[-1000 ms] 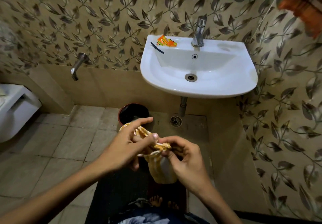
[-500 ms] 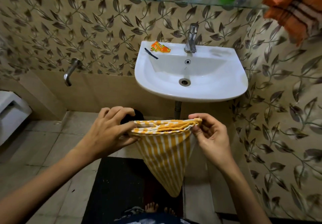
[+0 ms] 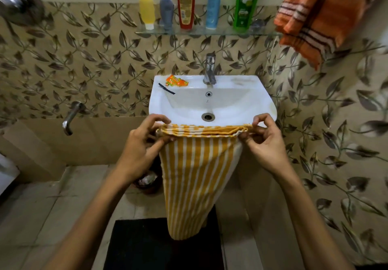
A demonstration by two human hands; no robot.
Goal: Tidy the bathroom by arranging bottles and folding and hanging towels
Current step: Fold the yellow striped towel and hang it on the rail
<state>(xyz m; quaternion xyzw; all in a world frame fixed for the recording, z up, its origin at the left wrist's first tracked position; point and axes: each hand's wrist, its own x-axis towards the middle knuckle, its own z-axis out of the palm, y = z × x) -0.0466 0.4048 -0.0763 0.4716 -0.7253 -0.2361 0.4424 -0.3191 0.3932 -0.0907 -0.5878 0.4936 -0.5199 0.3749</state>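
A yellow and white striped towel [image 3: 195,177] hangs folded in front of the white sink [image 3: 266,103]. My left hand [image 3: 142,145] pinches its top left corner and my right hand [image 3: 262,141] pinches its top right corner, so the layered top edge is stretched level between them. An orange striped towel [image 3: 323,15] hangs high on the right wall. Several bottles stand in a row on the glass shelf [image 3: 199,31]: yellow [image 3: 147,10], grey-blue [image 3: 166,11], red [image 3: 185,2], light blue [image 3: 214,6] and green [image 3: 244,2].
A tap [image 3: 209,69] rises behind the basin, with an orange sachet [image 3: 176,80] and a black comb [image 3: 166,89] on the sink's left rim. A wall spout [image 3: 71,117] sticks out at the left. A bin [image 3: 147,181] and a black mat [image 3: 147,246] are on the floor.
The towel went from a bunched bundle between my hands to a spread, hanging fold. My hands moved apart and rose, and the view tilted up to show the shelf of bottles.
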